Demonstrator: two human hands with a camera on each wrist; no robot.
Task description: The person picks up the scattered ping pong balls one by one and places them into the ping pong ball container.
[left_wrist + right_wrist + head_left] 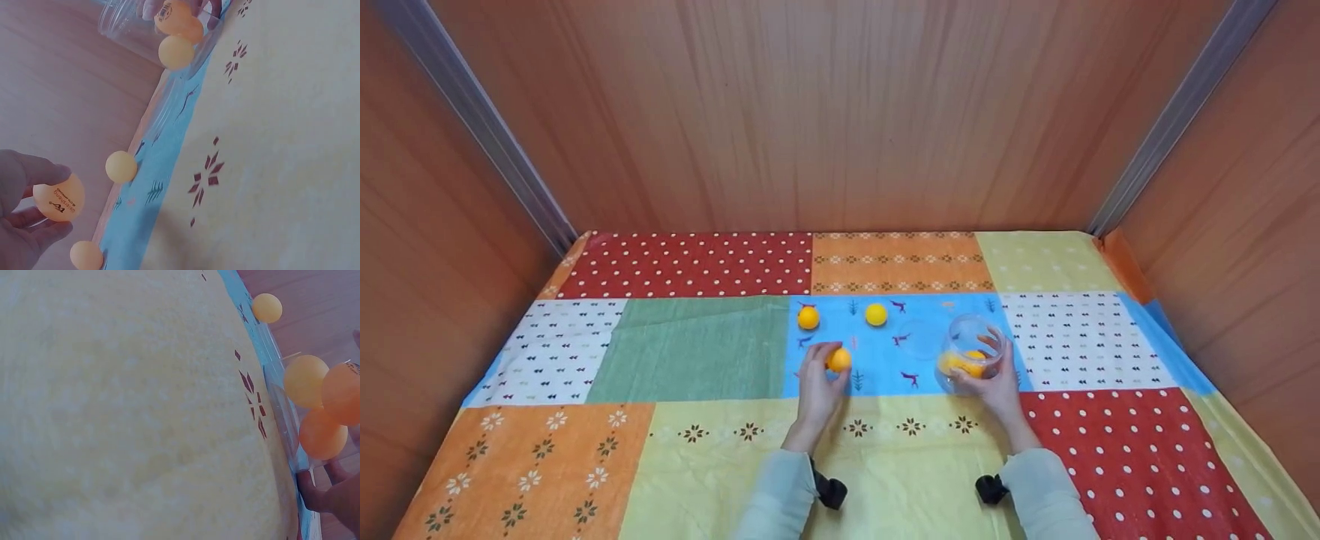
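My left hand (819, 386) pinches an orange ping-pong ball (59, 197) between thumb and fingers, with its printed side showing in the left wrist view. A clear jar (964, 330) stands at the right of the blue patch, and my right hand (994, 384) grips it round its side. Inside the jar are three ping-pong balls (306, 381), two orange and one yellower, gathered low down. Two more balls lie on the cloth beyond my left hand: an orange ball (808, 317) and a yellow ball (876, 314).
A clear round lid (921, 340) lies flat on the cloth just left of the jar. The patchwork tablecloth (697, 352) covers the table. Wood-grain panels (855, 120) close in the back and both sides, with metal posts (1174, 112) at the corners.
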